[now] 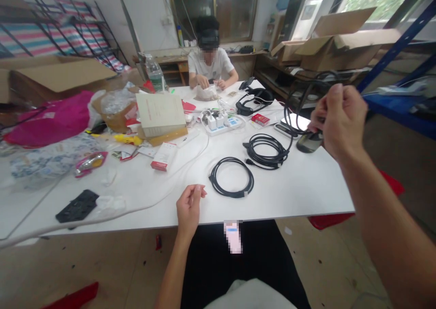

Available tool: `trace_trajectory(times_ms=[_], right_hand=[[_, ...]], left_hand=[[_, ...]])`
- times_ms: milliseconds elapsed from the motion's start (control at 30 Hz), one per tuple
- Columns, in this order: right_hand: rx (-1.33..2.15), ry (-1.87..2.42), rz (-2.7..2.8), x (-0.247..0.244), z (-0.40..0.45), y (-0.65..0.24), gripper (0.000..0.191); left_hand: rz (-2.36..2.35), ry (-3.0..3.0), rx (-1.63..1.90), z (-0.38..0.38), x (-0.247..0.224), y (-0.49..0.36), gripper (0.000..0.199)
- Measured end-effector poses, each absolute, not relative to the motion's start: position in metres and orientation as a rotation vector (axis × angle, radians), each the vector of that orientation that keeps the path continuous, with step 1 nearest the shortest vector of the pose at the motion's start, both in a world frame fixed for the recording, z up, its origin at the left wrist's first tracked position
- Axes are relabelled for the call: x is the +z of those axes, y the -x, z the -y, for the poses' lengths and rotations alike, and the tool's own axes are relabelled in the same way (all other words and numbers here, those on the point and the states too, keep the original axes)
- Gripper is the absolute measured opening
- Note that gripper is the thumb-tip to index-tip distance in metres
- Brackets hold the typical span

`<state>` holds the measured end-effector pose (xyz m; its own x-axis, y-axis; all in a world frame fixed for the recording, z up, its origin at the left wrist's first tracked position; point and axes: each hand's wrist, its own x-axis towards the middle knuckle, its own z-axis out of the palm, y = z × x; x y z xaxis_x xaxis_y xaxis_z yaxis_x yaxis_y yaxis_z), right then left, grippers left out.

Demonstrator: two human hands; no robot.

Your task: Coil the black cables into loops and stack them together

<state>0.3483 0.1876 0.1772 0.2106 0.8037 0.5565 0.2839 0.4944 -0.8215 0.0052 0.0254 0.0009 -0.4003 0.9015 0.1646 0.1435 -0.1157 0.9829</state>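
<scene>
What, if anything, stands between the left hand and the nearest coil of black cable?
Nothing visible does: only white tabletop shows in the narrow gap between the left hand and that black cable coil.

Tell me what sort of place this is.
Probably a workroom: coiled black cables and a white plastic power strip lie on a white table, with open brown cardboard boxes beyond.

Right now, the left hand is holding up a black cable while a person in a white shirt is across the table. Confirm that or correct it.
The hand is wrong: the head view shows the right hand holding up the black cable. The person in a white shirt is indeed across the table.
</scene>
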Motion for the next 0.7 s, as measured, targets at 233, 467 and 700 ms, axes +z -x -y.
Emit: trace_trajectory(times_ms=[233, 467, 700], right_hand=[[0.443, 0.878, 1.308, 0.234, -0.105, -0.308, 0.035], [0.927, 0.851, 1.327, 0.184, -0.063, -0.292, 0.039], [0.738, 1.08, 1.644, 0.165, -0.059, -0.338, 0.044]], left_hand=[[-1.138, -1.066, 1.402, -0.014, 0.037, -0.054, 0.051], [-0.7, -0.398, 1.401, -0.029, 0.06, -0.115, 0.051], [-0.7, -0.381, 1.416, -0.024, 0.056, -0.075, 0.041]])
